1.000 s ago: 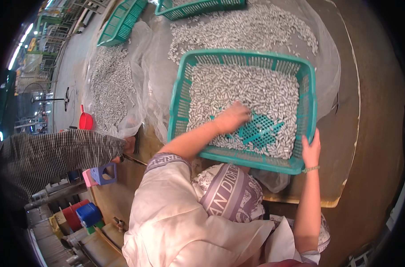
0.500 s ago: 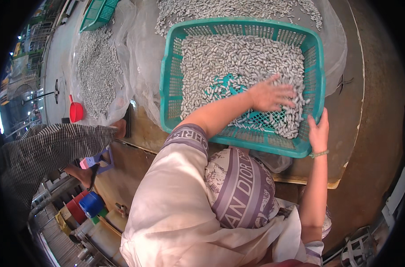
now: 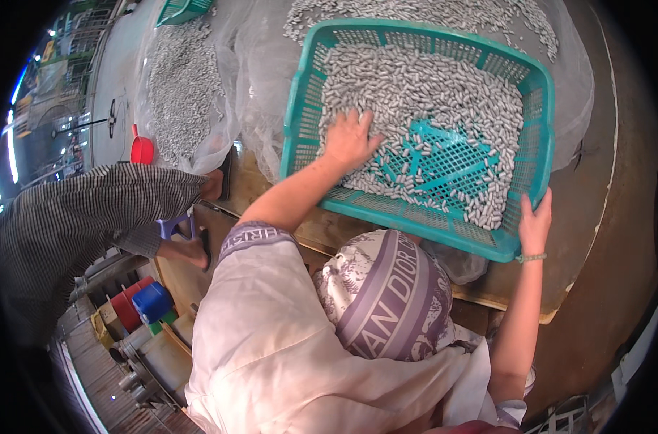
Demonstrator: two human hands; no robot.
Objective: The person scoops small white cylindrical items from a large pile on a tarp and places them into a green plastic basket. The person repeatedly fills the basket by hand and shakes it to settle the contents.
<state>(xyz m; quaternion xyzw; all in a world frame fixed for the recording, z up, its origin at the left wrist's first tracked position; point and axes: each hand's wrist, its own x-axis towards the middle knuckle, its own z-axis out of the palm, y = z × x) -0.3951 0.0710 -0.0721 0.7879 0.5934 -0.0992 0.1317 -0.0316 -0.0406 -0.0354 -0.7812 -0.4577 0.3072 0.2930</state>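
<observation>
A green mesh-sided plastic basket [image 3: 418, 211] lies in front of me, partly filled with small silvery-grey, capsule-shaped pieces [image 3: 430, 76]. My left hand [image 3: 352, 139] rests on the pieces at the basket's left side, fingers spread and pointing away from me; the fingertips press in among them. My right hand [image 3: 535, 224] grips the near right corner of the rim, its thumb and fingers around the edge. Between the hands, part of the basket's lattice floor shows through, with a few pieces scattered over it.
More pieces lie on clear plastic sheeting [image 3: 260, 79] beyond the basket and in a left-hand heap [image 3: 184, 90]. A second green basket [image 3: 182, 10] and a red scoop [image 3: 142, 148] are at the left. Another person's legs [image 3: 105, 206] stand close by, near a blue container [image 3: 152, 301].
My left hand has swept leftward across the basket, and a larger patch of its floor is bare. My right hand stays on the rim. The whole view has shifted slightly.
</observation>
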